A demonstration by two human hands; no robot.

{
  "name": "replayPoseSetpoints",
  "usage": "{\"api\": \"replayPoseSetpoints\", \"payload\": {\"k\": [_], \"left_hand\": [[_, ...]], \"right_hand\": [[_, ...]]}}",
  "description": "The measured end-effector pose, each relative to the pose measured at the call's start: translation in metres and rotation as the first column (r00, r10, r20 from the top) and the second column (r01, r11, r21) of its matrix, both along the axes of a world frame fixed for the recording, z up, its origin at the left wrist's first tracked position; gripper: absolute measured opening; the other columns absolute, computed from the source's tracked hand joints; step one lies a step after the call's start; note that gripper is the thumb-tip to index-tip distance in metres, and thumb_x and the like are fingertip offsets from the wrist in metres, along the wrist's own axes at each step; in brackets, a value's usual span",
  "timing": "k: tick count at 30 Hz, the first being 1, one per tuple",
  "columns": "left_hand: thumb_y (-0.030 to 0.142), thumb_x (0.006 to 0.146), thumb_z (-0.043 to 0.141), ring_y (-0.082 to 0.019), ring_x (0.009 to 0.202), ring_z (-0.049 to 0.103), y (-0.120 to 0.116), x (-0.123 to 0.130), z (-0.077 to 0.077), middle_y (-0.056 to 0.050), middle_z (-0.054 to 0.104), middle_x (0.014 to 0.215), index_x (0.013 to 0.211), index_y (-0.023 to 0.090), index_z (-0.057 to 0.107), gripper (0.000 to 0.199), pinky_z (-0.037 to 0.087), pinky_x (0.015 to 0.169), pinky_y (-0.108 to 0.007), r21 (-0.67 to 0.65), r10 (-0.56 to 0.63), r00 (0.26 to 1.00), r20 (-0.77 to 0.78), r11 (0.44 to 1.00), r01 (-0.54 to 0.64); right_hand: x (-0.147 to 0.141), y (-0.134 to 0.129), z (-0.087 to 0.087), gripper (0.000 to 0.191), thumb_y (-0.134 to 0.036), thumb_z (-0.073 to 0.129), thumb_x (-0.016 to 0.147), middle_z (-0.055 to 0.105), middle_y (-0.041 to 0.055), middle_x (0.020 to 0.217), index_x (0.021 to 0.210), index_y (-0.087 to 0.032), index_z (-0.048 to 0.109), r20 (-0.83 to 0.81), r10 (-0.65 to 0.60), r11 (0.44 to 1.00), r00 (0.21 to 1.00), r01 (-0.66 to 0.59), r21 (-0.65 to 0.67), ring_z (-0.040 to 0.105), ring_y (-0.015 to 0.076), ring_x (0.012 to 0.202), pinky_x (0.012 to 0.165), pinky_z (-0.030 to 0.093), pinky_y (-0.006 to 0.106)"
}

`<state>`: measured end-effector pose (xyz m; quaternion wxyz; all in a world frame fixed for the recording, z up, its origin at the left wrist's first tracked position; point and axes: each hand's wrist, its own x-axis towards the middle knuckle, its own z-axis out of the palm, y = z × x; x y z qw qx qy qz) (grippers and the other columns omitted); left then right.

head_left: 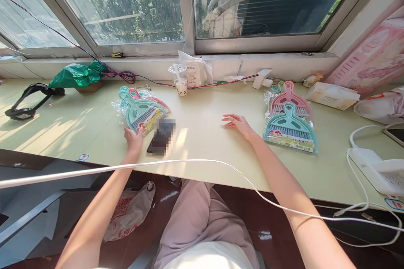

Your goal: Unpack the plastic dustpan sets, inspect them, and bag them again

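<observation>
To the left of centre is a small pile of dustpan-and-brush sets in clear packaging. My left hand [134,139] is closed on the lower edge of the top one, a mint-green dustpan-and-brush set [138,111]; a pink one [161,101] shows beneath it. A phone [159,139], partly blurred out, lies just right of that hand. Over the middle of the table my right hand [236,123] is held with fingers stretched out and nothing in them. Further right lies a second pile, with a teal dustpan set [289,128] in front of a pink dustpan set [288,97].
A white cable [195,160] crosses in front of both forearms. Along the window side stand a plastic cup [179,80], a green bag [77,75] and a tissue box [333,95]. A black stand-like object [23,111] lies far left, a power strip [375,168] far right.
</observation>
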<state>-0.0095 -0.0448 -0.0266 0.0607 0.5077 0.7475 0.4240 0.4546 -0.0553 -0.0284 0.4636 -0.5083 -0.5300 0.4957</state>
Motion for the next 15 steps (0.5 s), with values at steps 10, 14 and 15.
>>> {"api": "replayPoseSetpoints", "payload": {"k": [10, 14, 15], "left_hand": [[0.047, 0.077, 0.068, -0.038, 0.147, 0.009, -0.001, 0.024, 0.012, -0.027, 0.009, 0.157, 0.146, 0.011, 0.008, 0.098, 0.008, 0.115, -0.061, 0.180, 0.149, 0.986, -0.079, 0.975, -0.132], [0.039, 0.086, 0.054, -0.030, 0.148, 0.009, -0.028, 0.056, 0.041, -0.014, 0.009, 0.159, 0.148, 0.023, 0.017, 0.074, 0.012, 0.118, -0.054, 0.543, 0.056, 0.973, -0.226, 0.836, 0.078], [0.037, 0.086, 0.054, -0.030, 0.148, 0.011, -0.035, 0.072, 0.048, -0.013, 0.013, 0.158, 0.145, 0.022, 0.025, 0.067, 0.013, 0.118, -0.053, 0.570, 0.010, 0.964, -0.266, 0.808, 0.149]], "right_hand": [[0.001, -0.002, 0.021, 0.027, -0.031, 0.046, 0.092, 0.070, 0.0048, 0.110, 0.106, -0.026, 0.069, 0.377, -0.305, 0.941, 0.874, 0.217, 0.260, 0.066, 0.0241, 0.098, 0.092, 0.049, 0.045], [0.046, -0.016, 0.051, 0.035, -0.021, 0.038, 0.092, 0.056, 0.0118, 0.134, 0.114, -0.023, 0.066, 0.454, -0.741, 0.669, 0.495, 0.489, 0.560, 0.040, 0.0295, 0.132, 0.106, 0.034, 0.053], [0.064, -0.023, 0.055, 0.036, -0.022, 0.039, 0.091, 0.051, 0.0148, 0.139, 0.118, -0.021, 0.063, 0.438, -0.806, 0.592, 0.398, 0.564, 0.576, 0.034, 0.0312, 0.136, 0.105, 0.032, 0.057]]}}
